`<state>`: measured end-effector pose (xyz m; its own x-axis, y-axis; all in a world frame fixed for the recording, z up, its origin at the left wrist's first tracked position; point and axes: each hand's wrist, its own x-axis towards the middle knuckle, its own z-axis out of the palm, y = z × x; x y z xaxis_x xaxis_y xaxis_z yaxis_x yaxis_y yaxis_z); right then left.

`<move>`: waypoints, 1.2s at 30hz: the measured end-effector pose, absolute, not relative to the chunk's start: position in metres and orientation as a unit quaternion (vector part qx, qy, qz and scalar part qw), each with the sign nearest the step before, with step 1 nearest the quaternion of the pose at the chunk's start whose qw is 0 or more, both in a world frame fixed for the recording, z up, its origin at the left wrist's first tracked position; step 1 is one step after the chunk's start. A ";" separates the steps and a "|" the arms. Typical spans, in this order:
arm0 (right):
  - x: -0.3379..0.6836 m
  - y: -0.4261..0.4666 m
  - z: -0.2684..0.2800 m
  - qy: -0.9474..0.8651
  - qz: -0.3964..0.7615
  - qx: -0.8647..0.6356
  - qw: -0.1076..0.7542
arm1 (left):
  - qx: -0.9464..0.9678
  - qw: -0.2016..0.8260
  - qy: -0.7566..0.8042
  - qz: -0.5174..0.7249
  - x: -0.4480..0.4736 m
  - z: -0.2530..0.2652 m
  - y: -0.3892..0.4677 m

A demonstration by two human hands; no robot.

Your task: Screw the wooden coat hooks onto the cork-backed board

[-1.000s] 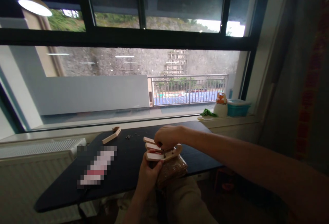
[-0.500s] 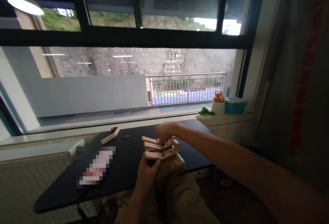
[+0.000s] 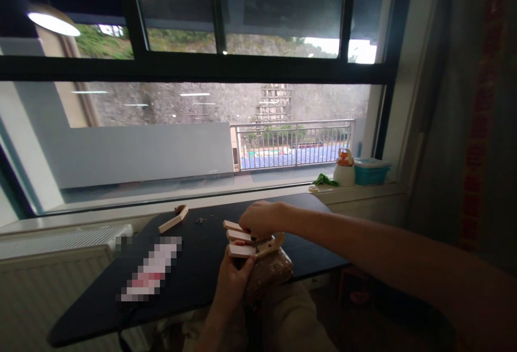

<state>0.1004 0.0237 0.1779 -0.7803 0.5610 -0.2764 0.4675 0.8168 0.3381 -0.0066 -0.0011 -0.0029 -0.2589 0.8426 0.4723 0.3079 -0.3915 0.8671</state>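
My left hand [image 3: 234, 276] grips the near end of a pale wooden piece [image 3: 241, 251] with a curved end and dark holes, thumb in front. Two similar wooden bars [image 3: 238, 236] lie behind it, side by side. My right hand [image 3: 260, 220] is closed above the bars, fingers curled down. A thin dark metal rod [image 3: 256, 246] stands below its fingers at a hole in the near piece; the fingertips are partly hidden. Beneath the wood, a brown plastic-wrapped bundle [image 3: 270, 271] rests by my lap.
A separate angled wooden piece [image 3: 173, 220] and a few small screws [image 3: 200, 221] lie on the dark table [image 3: 194, 271], near a blurred-out pink and white item [image 3: 153, 271]. On the windowsill are a white jug [image 3: 344, 174] and a turquoise box [image 3: 370, 173]. A radiator [image 3: 60, 249] stands left.
My right hand has turned and lowered over the wooden pieces, covering more of them. My left hand keeps its hold. The whole view has shifted slightly.
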 end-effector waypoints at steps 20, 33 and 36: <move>0.100 0.022 0.188 0.924 0.140 0.300 0.194 | 0.547 0.196 0.525 0.623 0.001 -0.001 0.004; 0.106 0.031 0.181 0.912 0.112 0.326 0.221 | 0.547 0.195 0.551 0.600 0.001 0.002 0.001; 0.105 0.040 0.175 0.903 0.096 0.349 0.229 | 0.539 0.196 0.548 0.608 0.001 0.003 0.001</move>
